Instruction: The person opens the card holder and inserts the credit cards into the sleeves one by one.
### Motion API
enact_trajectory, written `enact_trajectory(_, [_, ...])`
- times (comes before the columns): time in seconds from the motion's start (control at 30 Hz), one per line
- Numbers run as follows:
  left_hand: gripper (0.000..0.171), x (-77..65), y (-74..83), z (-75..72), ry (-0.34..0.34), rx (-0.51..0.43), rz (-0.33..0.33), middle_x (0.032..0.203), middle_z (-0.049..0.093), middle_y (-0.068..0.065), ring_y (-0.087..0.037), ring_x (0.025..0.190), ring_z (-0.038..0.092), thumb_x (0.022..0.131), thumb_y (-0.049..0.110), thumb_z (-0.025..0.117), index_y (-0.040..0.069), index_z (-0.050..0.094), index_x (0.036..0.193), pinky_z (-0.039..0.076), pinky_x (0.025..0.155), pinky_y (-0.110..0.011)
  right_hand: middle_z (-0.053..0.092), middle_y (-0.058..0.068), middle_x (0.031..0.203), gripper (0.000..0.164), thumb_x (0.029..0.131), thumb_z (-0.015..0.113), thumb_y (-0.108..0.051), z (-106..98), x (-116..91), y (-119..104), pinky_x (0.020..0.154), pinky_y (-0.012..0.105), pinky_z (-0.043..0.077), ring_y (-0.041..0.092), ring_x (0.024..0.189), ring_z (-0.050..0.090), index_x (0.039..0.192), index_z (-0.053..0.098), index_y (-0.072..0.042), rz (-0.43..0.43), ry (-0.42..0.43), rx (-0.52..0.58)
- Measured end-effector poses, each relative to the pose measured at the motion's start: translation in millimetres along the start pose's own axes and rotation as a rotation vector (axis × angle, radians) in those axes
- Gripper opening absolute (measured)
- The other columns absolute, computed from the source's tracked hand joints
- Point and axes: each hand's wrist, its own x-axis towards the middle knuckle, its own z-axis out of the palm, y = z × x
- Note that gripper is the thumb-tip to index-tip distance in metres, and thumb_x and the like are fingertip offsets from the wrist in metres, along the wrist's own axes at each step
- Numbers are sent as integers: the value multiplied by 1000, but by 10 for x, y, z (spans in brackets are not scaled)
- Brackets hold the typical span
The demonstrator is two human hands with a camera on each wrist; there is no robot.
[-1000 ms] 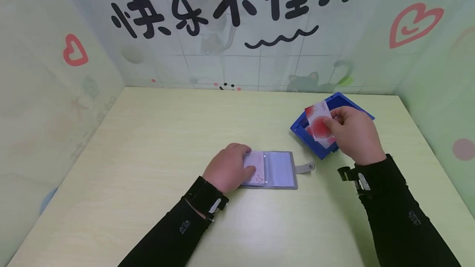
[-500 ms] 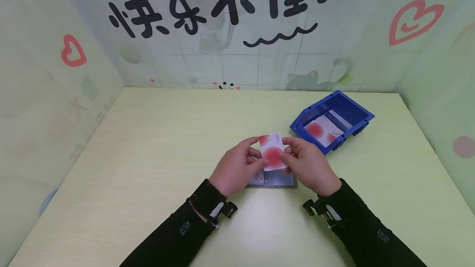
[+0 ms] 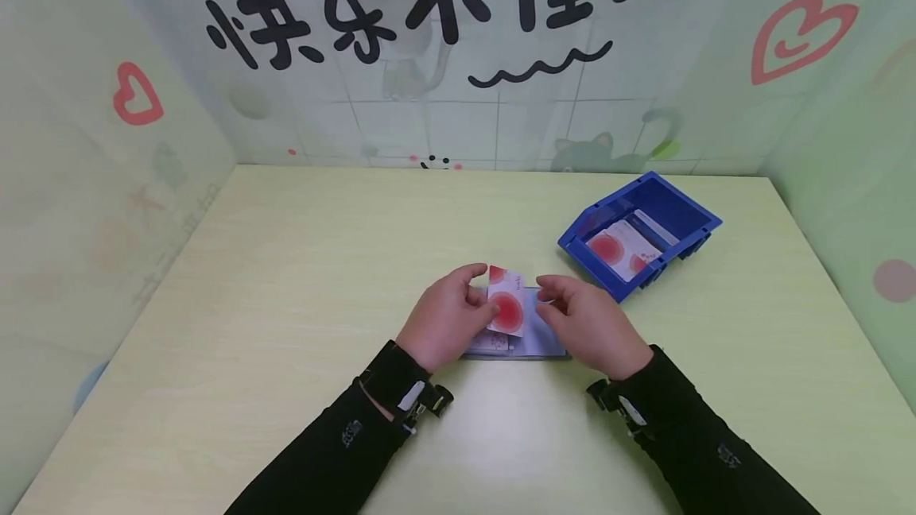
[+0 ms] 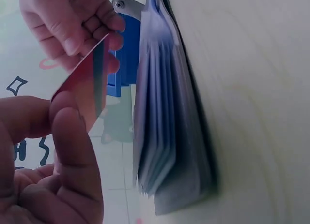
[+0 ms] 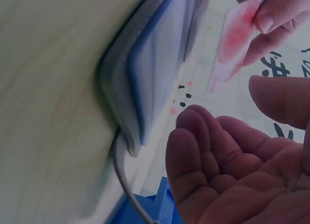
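Observation:
My left hand (image 3: 447, 316) pinches a white card with a red circle (image 3: 506, 304) between thumb and fingers, above an open card holder (image 3: 544, 336). In the left wrist view the card's back (image 4: 89, 91) shows a dark stripe. The holder lies on the table, its clear sleeves (image 4: 157, 112) fanned in a stack. My right hand (image 3: 594, 324) is just right of the card, fingers loosely bent, with a gap between thumb and fingers. In the right wrist view, the right palm (image 5: 242, 180) holds nothing and the holder's strap (image 5: 121, 166) hangs below.
A blue bin (image 3: 640, 233) stands at the back right of the wooden table (image 3: 322, 261), with several cards (image 3: 622, 249) inside. Printed wall panels (image 3: 429, 125) enclose the table at the back and sides.
The right hand has brought the card from the blue bin to the left hand and let go of it. The left hand has left the holder's page and now has the card.

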Motion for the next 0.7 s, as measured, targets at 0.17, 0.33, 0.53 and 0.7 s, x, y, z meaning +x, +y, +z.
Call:
enact_trajectory(0.17, [56, 5, -11, -22, -11, 77, -19, 77, 65, 1, -16, 67, 58, 99, 23, 71, 9, 54, 151, 47, 63, -30, 69, 14, 137, 47, 104, 67, -20, 12, 6, 23, 102, 47, 58, 29, 116, 68, 148, 59, -4, 27, -35, -103])
enact_trajectory(0.33, [49, 0, -28, -30, -30, 106, -11, 71, 60, 0, -17, 58, 52, 100, 23, 71, 11, 61, 146, 39, 55, -29, 67, 15, 140, 50, 104, 66, -22, 10, 7, 32, 106, 51, 55, 29, 118, 67, 150, 57, -3, 45, -51, -163])
enact_trajectory(0.53, [46, 0, -35, -5, -55, 119, -41, 71, 58, 0, -16, 58, 50, 100, 24, 71, 13, 63, 144, 37, 55, -28, 61, 17, 149, 50, 106, 64, -22, 1, 8, 30, 111, 55, 50, 35, 133, 62, 151, 55, -2, 63, -72, -179])
enact_trajectory(0.7, [46, -2, -39, 9, -61, 124, -49, 71, 58, 0, -16, 58, 51, 99, 23, 71, 13, 63, 143, 37, 55, -27, 60, 17, 150, 50, 106, 63, -22, -4, 5, 40, 112, 55, 49, 34, 132, 61, 151, 55, -2, 64, -69, -185])
